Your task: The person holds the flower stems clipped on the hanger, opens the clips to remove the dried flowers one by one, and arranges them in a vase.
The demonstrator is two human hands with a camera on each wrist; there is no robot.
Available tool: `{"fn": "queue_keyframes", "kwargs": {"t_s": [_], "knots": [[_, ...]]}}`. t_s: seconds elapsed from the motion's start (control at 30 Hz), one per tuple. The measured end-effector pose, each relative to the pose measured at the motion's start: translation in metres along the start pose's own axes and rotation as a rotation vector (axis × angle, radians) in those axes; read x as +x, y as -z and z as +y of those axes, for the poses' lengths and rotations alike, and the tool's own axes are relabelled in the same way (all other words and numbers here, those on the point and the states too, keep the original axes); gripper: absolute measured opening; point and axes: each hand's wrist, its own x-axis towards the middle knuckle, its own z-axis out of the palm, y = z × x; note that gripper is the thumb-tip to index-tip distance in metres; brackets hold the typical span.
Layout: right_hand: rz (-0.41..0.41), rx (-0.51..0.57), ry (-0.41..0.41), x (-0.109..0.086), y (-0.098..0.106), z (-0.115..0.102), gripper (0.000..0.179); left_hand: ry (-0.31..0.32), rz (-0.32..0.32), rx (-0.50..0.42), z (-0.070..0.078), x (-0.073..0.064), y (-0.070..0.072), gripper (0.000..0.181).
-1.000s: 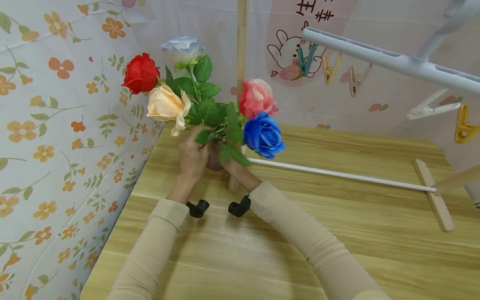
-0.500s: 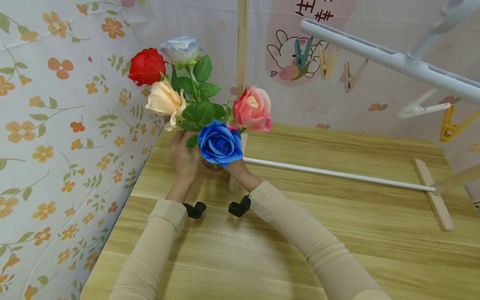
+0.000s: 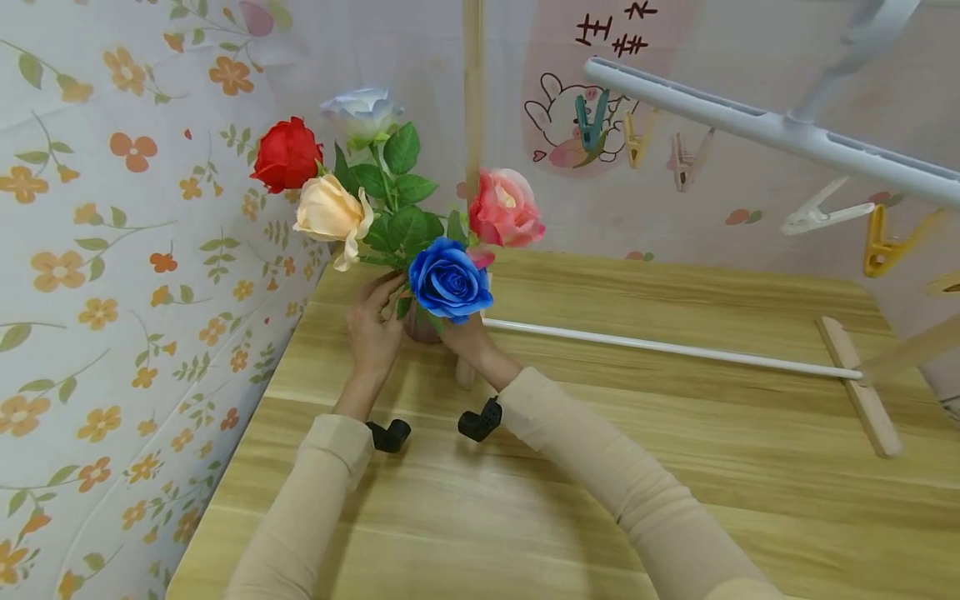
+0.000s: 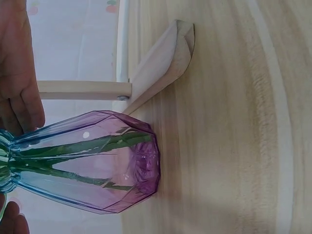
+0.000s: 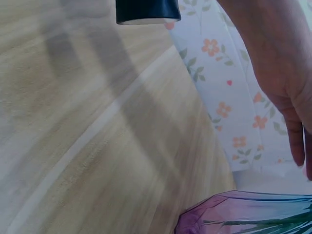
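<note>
A purple-to-blue see-through vase (image 4: 97, 163) stands upright on the table, green stems inside it. Above it spread a red rose (image 3: 288, 156), a cream rose (image 3: 332, 213), a whitish-blue rose (image 3: 363, 114), a pink rose (image 3: 506, 208) and a blue rose (image 3: 450, 281). My left hand (image 3: 372, 329) is at the vase's left side, fingers extended toward the leaves at its neck. On the other side, my right hand (image 3: 468, 340) reaches under the blue rose, which hides its fingertips. In the left wrist view its visible fingers (image 4: 33, 105) lie by the vase neck; I cannot tell whether they pinch a stem.
A wooden stand foot (image 4: 161, 63) is close to the vase, joined by a white rod (image 3: 660, 346) to another wooden foot (image 3: 858, 387) at right. A pale hanger (image 3: 750, 125) with several clothespins hangs at upper right. A flowered cloth (image 3: 97, 333) borders the left.
The blue rose swings left and toward me, ending over the vase mouth, then shifts slightly right. The pink rose turns a little. My left fingers straighten from their bent position around the stems.
</note>
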Motion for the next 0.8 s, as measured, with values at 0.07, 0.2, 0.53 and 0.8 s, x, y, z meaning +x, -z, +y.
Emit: {"fn": "queue_keyframes", "kwargs": {"t_s": [0.07,0.2,0.53,0.8], "knots": [[-0.025,-0.009,-0.062,0.001,0.003,-0.019,0.045,0.002,-0.013,0.003,-0.003,-0.001,0.0,0.021],[-0.057,-0.151,-0.159,-0.006,0.008,-0.021,0.046,0.009,-0.038,-0.022,-0.01,-0.002,-0.002,0.025],[-0.15,-0.104,-0.255,-0.03,0.045,-0.07,0.053,0.024,-0.065,-0.032,-0.027,-0.012,0.0,0.022],[-0.194,-0.088,-0.4,-0.067,0.101,-0.076,0.062,0.087,-0.188,0.033,-0.032,-0.031,0.028,0.023]]}}
